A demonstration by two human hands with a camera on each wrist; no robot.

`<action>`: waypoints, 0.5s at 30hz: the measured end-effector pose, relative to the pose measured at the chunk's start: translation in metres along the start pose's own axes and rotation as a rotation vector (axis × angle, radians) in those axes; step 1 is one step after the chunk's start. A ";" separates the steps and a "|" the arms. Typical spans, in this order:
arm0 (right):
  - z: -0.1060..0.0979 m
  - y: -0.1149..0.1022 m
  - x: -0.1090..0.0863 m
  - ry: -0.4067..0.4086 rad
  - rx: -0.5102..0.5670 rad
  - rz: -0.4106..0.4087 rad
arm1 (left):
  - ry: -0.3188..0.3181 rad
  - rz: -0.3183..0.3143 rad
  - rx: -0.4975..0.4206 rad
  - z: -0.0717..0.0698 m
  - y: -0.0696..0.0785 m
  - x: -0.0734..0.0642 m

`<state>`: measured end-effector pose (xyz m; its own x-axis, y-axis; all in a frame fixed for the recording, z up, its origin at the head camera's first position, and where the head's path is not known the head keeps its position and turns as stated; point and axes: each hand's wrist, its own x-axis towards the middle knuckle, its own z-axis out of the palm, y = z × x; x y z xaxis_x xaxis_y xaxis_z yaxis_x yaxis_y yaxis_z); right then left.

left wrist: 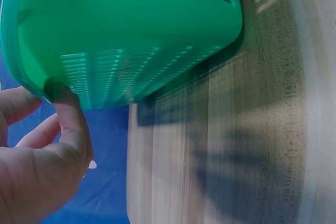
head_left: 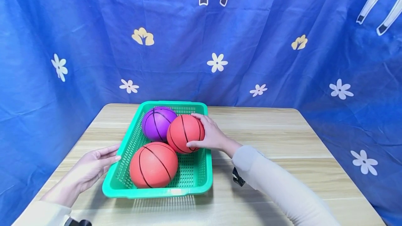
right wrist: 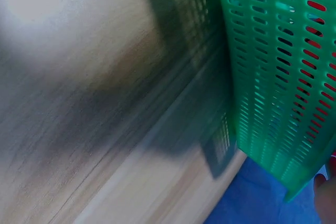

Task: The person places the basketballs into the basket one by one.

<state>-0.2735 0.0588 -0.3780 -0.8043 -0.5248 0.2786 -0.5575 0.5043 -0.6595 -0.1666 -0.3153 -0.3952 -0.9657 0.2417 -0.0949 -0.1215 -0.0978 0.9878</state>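
A green plastic basket holds two orange-red basketballs and one purple basketball, all with black lines. My right hand grips the smaller-looking red basketball at the basket's right side, thumb on the near side and fingers over the far side. The other red basketball lies at the near left of the basket. At the left rim, my left hand pinches the basket edge. In the left wrist view, the fingers of that left hand meet the rim and the wall just under it.
The basket stands on a light wooden table, left of its middle. A blue curtain with white flowers and animal figures hangs behind and at both sides. In the right wrist view, the slotted basket wall rises beside the tabletop.
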 end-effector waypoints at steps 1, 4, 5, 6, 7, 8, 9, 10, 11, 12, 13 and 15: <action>-0.001 0.000 0.000 -0.004 0.006 -0.002 | 0.002 -0.004 0.001 0.000 0.000 0.000; -0.004 0.001 0.000 -0.010 0.027 -0.010 | 0.003 -0.021 0.018 0.000 0.002 0.001; -0.006 0.002 0.000 -0.011 0.032 -0.014 | 0.003 -0.027 0.028 0.000 0.003 0.001; -0.007 0.002 0.000 -0.012 0.040 -0.020 | 0.004 -0.035 0.044 0.000 0.003 0.001; -0.009 0.002 0.000 -0.012 0.043 -0.029 | 0.004 -0.042 0.062 0.000 0.004 0.002; -0.012 0.002 0.000 -0.014 0.048 -0.037 | 0.004 -0.049 0.083 0.000 0.005 0.002; -0.014 0.002 0.000 -0.015 0.051 -0.047 | 0.006 -0.062 0.109 0.000 0.006 0.002; -0.016 0.002 0.001 -0.018 0.047 -0.055 | 0.009 -0.074 0.139 0.000 0.008 0.002; -0.018 0.002 0.001 -0.019 0.047 -0.060 | 0.004 -0.083 0.178 0.000 0.010 0.002; -0.021 0.002 0.001 -0.021 0.049 -0.067 | 0.004 -0.095 0.216 0.000 0.012 0.002; -0.023 0.002 0.001 -0.023 0.047 -0.068 | 0.001 -0.105 0.252 0.000 0.014 0.002; -0.028 0.002 0.001 -0.028 0.050 -0.060 | -0.001 -0.119 0.327 0.002 0.020 0.003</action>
<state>-0.2817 0.0787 -0.3595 -0.7634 -0.5721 0.2997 -0.5930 0.4371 -0.6762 -0.1719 -0.3149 -0.3757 -0.9488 0.2339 -0.2122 -0.1536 0.2453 0.9572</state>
